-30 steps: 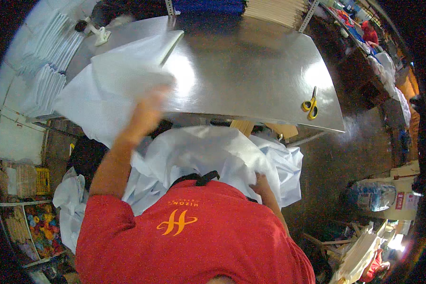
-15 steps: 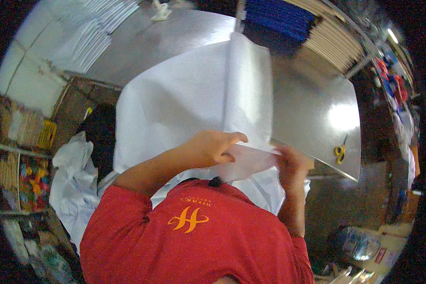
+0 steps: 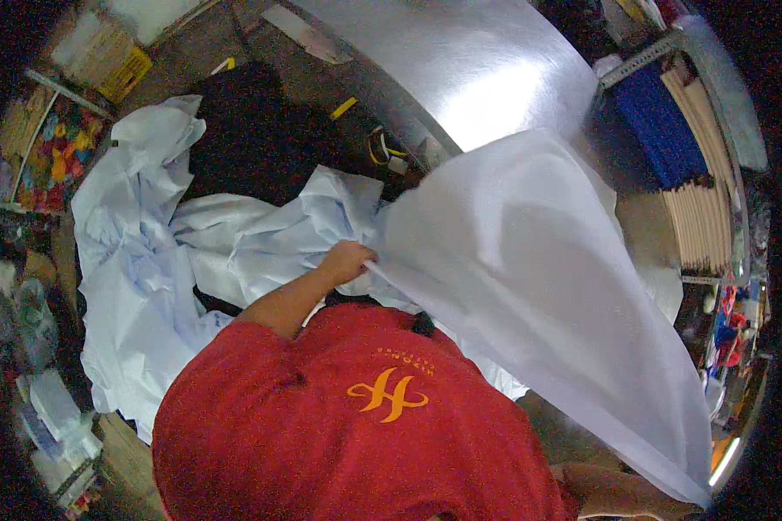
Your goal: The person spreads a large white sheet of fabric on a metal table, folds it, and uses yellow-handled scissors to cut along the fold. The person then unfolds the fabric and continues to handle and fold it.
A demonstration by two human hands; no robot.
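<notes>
My left hand is closed on the edge of a broad, smooth white sheet, a little above my red shirt. The sheet hangs stretched diagonally down to the lower right, where my right hand grips its far end, fingers dim and partly hidden. Heaps of crumpled white material lie left of and behind my left hand. A steel-topped table stands beyond the sheet, which covers part of it from view.
A black mass lies behind the crumpled heaps. Blue folded stacks and cream stacks sit on metal racks at right. Shelves with colourful small items and a yellow crate are at upper left.
My view has turned left. The sheet has moved off the tabletop and is now spread diagonally toward me, with my right hand moved out to the lower right.
</notes>
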